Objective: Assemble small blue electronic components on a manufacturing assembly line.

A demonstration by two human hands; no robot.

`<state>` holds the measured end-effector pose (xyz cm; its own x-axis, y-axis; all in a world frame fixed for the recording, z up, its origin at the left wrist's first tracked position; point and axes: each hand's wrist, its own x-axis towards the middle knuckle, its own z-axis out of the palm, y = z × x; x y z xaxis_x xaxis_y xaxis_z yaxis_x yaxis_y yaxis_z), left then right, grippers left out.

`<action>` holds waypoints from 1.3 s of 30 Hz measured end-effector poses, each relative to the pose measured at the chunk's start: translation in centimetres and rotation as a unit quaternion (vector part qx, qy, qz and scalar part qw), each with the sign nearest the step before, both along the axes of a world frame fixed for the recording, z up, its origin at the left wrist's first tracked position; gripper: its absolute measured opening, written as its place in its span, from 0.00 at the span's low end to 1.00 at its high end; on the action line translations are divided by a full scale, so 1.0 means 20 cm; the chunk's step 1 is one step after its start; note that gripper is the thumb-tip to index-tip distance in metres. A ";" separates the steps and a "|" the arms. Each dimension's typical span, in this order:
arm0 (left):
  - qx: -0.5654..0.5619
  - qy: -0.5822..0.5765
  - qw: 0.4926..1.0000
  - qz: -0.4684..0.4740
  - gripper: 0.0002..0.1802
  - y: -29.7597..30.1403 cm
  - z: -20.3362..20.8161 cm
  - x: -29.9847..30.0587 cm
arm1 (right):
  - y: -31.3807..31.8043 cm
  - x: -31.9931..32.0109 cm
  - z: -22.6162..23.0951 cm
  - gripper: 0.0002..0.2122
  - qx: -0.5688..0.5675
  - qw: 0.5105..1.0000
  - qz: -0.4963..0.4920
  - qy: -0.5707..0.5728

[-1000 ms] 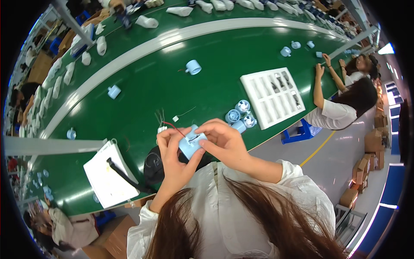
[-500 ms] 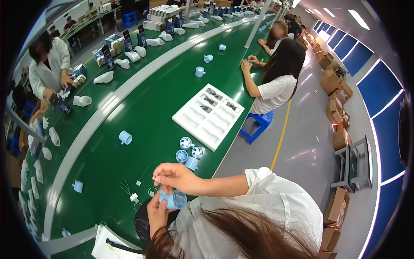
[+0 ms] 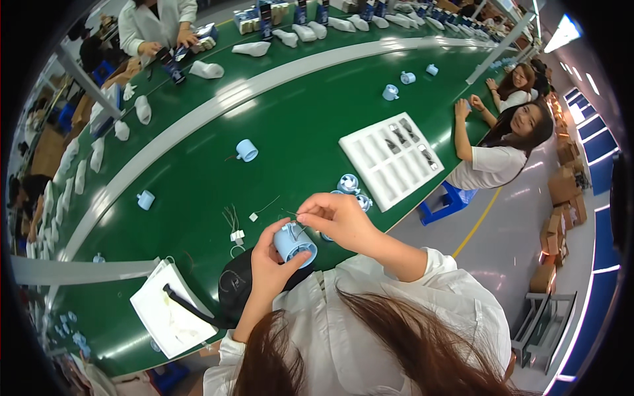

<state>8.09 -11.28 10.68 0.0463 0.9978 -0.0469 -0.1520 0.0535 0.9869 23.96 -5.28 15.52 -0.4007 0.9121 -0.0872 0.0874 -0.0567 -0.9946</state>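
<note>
My left hand [image 3: 264, 269] is wrapped round a light blue cylindrical fan housing [image 3: 286, 244], its open vaned end tilted toward me. Above it, the thumb and fingertips of my right hand [image 3: 343, 221] pinch a thin dark wire [image 3: 288, 212] that runs at the housing's upper side. Whether the wire is fixed to the housing I cannot tell. Beyond my right hand sit several similar fan housings [image 3: 348, 183], partly hidden by it. Left of the held housing lie small white connectors [image 3: 237, 235] with thin wires, and a single white connector [image 3: 253, 216] lies apart.
A white foam tray [image 3: 362, 153] with several dark pieces stands ahead right. Loose blue housings [image 3: 246, 150] are scattered on the green table [image 3: 198, 178]. White papers [image 3: 162, 317] with a black strap lie at the near left. Co-workers sit along the right edge [image 3: 498, 158] and across the table.
The whole view has swung, so the table's things appear shifted to the right. The housing has been turned more upright, and a thin wire now shows in my right fingertips above it.
</note>
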 end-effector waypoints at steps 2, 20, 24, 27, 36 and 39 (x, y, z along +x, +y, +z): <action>0.018 0.029 0.999 0.021 0.34 -0.02 0.01 -0.02 | -0.01 0.00 0.02 0.05 0.104 0.990 -0.002 -0.099; 0.064 0.179 0.980 0.062 0.30 -0.07 -0.03 -0.07 | -0.02 -0.06 -0.06 0.04 0.054 0.992 0.071 -0.087; 0.088 0.191 0.976 0.058 0.30 -0.05 -0.01 -0.06 | -0.01 -0.04 -0.06 0.06 0.038 0.993 0.072 -0.085; 0.086 0.185 0.978 0.050 0.30 -0.06 -0.02 -0.06 | -0.01 -0.03 -0.09 0.06 0.003 0.995 0.089 -0.033; 0.087 0.176 0.980 0.033 0.29 -0.11 -0.02 -0.05 | -0.05 -0.02 -0.07 0.05 0.014 0.995 0.078 -0.066; 0.099 0.211 0.972 0.031 0.29 -0.10 -0.01 -0.05 | -0.07 -0.03 -0.04 0.04 0.063 0.993 0.065 -0.081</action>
<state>7.12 -13.35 10.50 0.0032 0.9895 0.1444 0.2722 -0.1399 0.9520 23.46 -6.74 14.78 -0.5063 0.8610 -0.0482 0.2459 0.0905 -0.9651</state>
